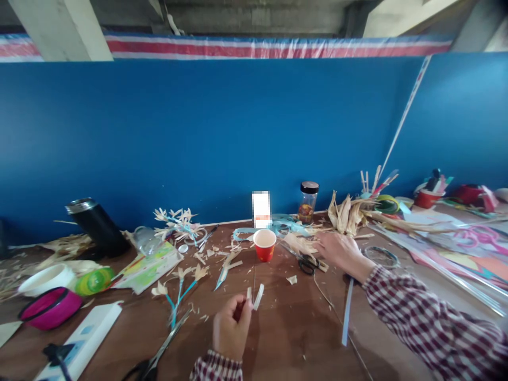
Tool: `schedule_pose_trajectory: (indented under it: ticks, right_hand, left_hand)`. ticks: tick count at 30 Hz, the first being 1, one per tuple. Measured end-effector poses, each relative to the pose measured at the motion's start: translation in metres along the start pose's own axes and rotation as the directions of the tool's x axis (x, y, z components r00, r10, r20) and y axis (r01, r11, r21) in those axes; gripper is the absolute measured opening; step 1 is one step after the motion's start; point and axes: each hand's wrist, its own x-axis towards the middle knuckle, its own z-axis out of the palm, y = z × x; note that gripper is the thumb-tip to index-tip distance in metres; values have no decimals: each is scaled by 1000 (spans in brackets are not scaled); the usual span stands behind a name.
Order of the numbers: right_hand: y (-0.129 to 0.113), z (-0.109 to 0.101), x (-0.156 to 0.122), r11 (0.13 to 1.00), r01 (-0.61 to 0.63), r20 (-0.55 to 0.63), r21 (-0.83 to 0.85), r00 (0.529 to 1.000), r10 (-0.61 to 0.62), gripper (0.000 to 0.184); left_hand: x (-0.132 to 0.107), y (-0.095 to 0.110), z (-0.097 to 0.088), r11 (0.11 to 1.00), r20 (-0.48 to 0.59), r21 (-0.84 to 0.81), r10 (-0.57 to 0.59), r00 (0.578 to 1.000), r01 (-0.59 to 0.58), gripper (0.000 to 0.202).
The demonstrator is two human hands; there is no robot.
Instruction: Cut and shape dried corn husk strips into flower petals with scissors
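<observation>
Our left hand (232,330) is low in the middle, close to us. It is curled up like a loose fist. The thumb and first finger pinch a small pale strip (258,296). The strip sticks out of the top of the hand, and its long way points up and away from us, tipped a little to the right.

Our right hand (340,251) is stretched out farther away and off to the right, with the palm down. Its fingers point left and lie on a heap of dry husk bits (298,243). We cannot tell if those fingers are holding any of the bits or only lying on them.

The black scissors (308,263) lie on the tabletop (286,333) just beside the right hand's fingertips, on the side nearer to us. So the right hand is much nearer to the scissors and the husk bits than the left hand is. From the pale strip, they lie up and to the right.

A red cup (264,244) stands to the left of the husk bits. A long blue strip (347,312) lies near the right sleeve, pointing away from us
</observation>
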Motion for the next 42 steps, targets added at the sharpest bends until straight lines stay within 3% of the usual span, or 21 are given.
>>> schedule_pose_trajectory:
  ticks: [5, 12, 15, 19, 23, 26, 29, 36, 42]
  right_hand:
    - [-17, -15, -8, 988, 113, -1, 107, 994, -113, 23]
    - [-67, -24, -16, 925, 291, -56, 243, 957, -286, 18]
    - [-83, -17, -9, 912, 309, -129, 269, 950, -283, 31]
    - [-95, -2, 7, 867, 320, -255, 382, 938, -234, 66]
    - [-106, 14, 22, 816, 254, -193, 519, 965, -178, 88]
    - [-113, 27, 30, 774, 245, -192, 584, 968, -162, 87]
    - [-115, 34, 32, 757, 251, -211, 603, 966, -152, 82]
    - [-93, 24, 26, 777, 280, -236, 564, 956, -173, 82]
    - [-78, 32, 24, 769, 242, -168, 592, 970, -175, 77]
  left_hand:
    - [0, 3, -1, 1000, 14, -9, 24, 1000, -23, 23]
    - [-1, 0, -2, 999, 18, 4, 46, 999, -47, 22]
    - [1, -2, -3, 997, 34, 38, 66, 997, -67, 22]
    - [3, -3, -1, 997, 22, 50, 64, 998, -65, 22]
    - [3, -4, 1, 999, 28, 18, 40, 999, -40, 23]
    - [3, -5, 1, 1000, 28, 13, 27, 999, -27, 23]
    - [2, -6, 1, 1000, 24, 2, 19, 1000, -19, 24]
    - [2, -2, 2, 1000, 9, -17, 9, 1000, -9, 24]
    - [2, 0, 2, 1000, -7, -29, -11, 1000, 10, 26]
